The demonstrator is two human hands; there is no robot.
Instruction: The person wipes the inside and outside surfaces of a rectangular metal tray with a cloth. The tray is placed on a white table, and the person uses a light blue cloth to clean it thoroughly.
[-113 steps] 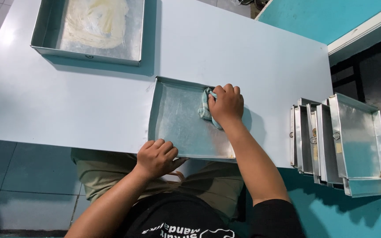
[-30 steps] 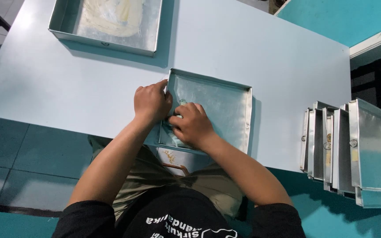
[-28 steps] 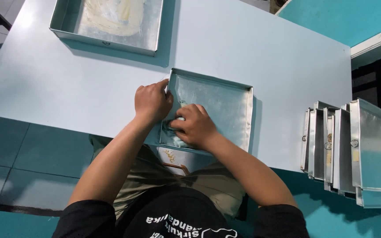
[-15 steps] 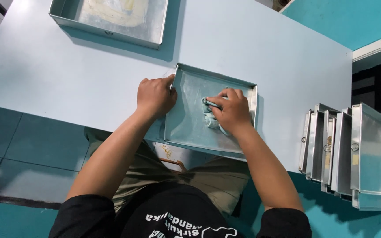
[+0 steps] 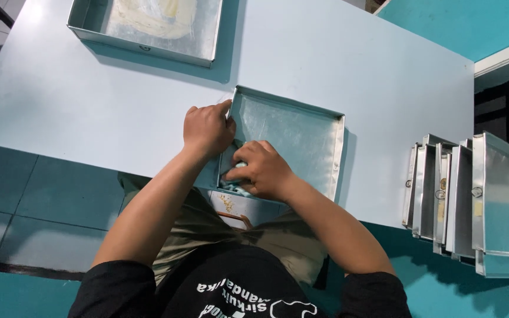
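Observation:
A square metal baking pan lies on the pale blue table, overhanging its near edge. My left hand grips the pan's left rim and holds it still. My right hand presses a light teal cloth against the pan's near left corner; most of the cloth is hidden under my fingers.
A larger metal tray smeared with a pale yellow substance sits at the table's far left. Several metal pans stand on edge in a row at the right, past the table's edge. A teal wall and tiled floor surround the table.
My right hand swept the cloth from the pan's near left corner to its right side, then back to the near left corner. My left hand stayed on the left rim.

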